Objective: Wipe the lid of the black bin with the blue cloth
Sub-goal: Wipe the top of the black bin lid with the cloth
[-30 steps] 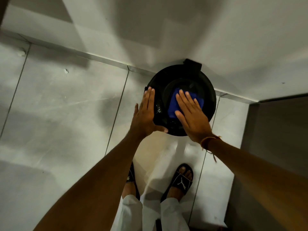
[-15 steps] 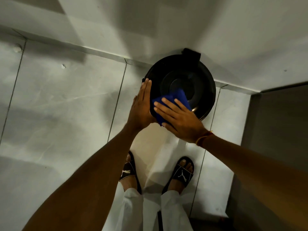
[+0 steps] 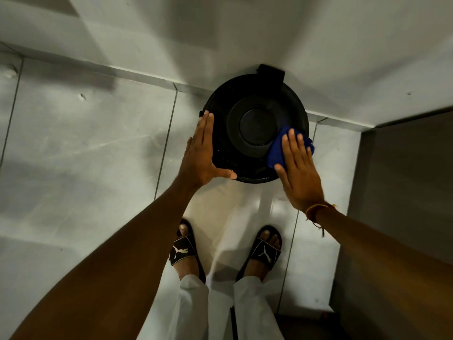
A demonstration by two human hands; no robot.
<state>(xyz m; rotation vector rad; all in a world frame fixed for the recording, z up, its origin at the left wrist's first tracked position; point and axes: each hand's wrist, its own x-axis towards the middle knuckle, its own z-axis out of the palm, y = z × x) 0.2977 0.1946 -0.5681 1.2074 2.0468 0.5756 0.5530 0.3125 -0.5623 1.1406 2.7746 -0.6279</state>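
A round black bin stands against the white wall, seen from above, and its lid (image 3: 247, 114) has a raised disc in the middle and a hinge block at the back. My left hand (image 3: 202, 153) lies flat against the lid's left rim, fingers straight, thumb along the near edge. My right hand (image 3: 297, 168) presses the blue cloth (image 3: 277, 150) flat onto the lid's right side near the rim. Most of the cloth is hidden under my fingers.
Pale floor tiles (image 3: 85, 155) stretch to the left. A white wall (image 3: 220, 33) rises right behind the bin. A dark panel (image 3: 404, 192) stands on the right. My feet in black slides (image 3: 266, 249) stand just in front of the bin.
My right hand has slid the blue cloth from the lid's near-left part across to its right side. My left hand stays on the left rim.
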